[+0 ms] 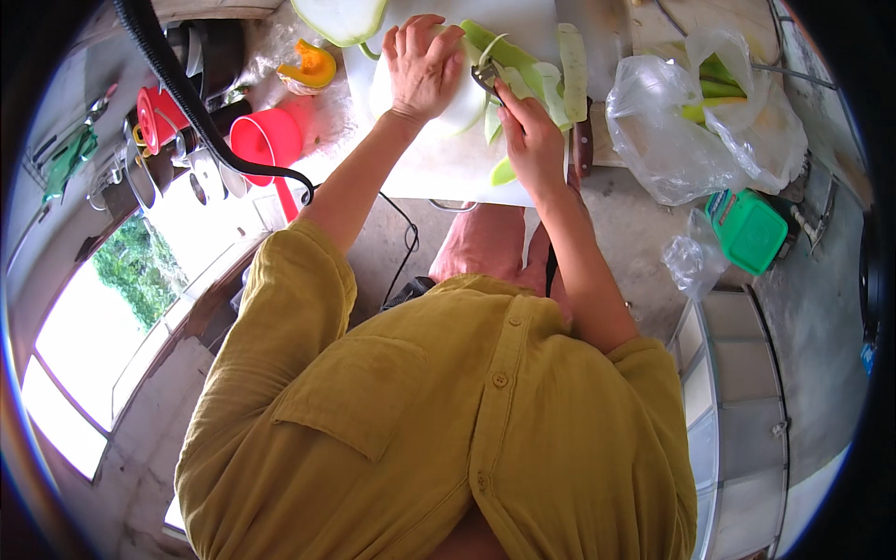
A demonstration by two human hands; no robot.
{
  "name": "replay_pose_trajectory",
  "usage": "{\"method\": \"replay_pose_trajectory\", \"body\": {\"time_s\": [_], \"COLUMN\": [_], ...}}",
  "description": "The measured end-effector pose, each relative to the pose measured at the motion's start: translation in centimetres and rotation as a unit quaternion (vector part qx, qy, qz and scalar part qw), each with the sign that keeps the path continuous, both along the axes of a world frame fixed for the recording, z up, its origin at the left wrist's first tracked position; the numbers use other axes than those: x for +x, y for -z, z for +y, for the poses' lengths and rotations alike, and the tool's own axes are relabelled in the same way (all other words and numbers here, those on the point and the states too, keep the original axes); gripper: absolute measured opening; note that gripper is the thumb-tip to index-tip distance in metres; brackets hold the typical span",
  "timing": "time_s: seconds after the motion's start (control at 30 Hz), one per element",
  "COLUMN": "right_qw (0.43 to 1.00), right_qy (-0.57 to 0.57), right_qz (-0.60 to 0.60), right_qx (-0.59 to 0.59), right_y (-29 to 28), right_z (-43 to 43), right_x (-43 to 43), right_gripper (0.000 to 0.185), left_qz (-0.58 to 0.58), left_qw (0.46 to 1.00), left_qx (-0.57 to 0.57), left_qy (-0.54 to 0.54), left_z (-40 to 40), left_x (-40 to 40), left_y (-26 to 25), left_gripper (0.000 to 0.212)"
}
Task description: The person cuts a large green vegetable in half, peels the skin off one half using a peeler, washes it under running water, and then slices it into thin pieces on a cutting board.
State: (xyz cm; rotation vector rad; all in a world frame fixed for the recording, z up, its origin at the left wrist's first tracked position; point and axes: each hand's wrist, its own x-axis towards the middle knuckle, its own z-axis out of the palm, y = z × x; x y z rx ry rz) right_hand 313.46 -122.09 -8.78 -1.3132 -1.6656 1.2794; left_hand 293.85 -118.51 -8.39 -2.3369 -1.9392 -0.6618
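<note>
My left hand (423, 70) lies over a pale peeled gourd (467, 112), its fingers curled across the top and holding it. In my right hand (533, 143) is a dark-handled peeler (484, 74), its head at the gourd's right side with a thin strip of peel by it. Green peelings (514, 59) are heaped just right of the gourd, and a smaller peel piece (502, 172) rests nearer me. All this is on a white cutting board (420, 175). Beyond my left hand sits another large pale gourd piece (341, 19) with a green rim.
A brown knife handle (583, 148) juts beside the board's right edge. Left are a cut pumpkin piece (315, 66) and a red plastic dipper (262, 143). To the right lie a plastic bag (665, 126) with green produce and a green container (752, 234). A black cable (189, 105) crosses the upper left.
</note>
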Motion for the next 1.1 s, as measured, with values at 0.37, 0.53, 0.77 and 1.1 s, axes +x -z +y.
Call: {"method": "replay_pose_trajectory", "body": {"time_s": [0.37, 0.53, 0.77, 1.1], "right_qw": [0.999, 0.996, 0.989, 0.982], "right_qy": [-0.022, 0.084, 0.029, 0.088], "right_qz": [-0.034, 0.019, 0.14, 0.157], "right_qx": [-0.028, -0.035, -0.024, -0.06], "right_y": [3.2, 2.2, 2.1, 2.1], "right_z": [-11.2, -8.9, 1.2, -5.1], "right_x": [0.2, 0.5, -1.9, -2.3], "right_gripper": [0.042, 0.041, 0.035, 0.041], "left_qz": [-0.033, -0.039, -0.078, -0.037], "left_qw": [0.992, 0.966, 0.952, 0.96], "left_qx": [-0.009, -0.045, -0.058, -0.064], "left_qy": [-0.123, -0.251, -0.29, -0.269], "left_z": [0.0, -0.3, 0.2, 0.0], "left_x": [0.0, 0.9, 1.7, 1.8], "left_y": [0.7, 0.7, -0.1, 0.0], "left_gripper": [0.023, 0.026, 0.027, 0.024]}}
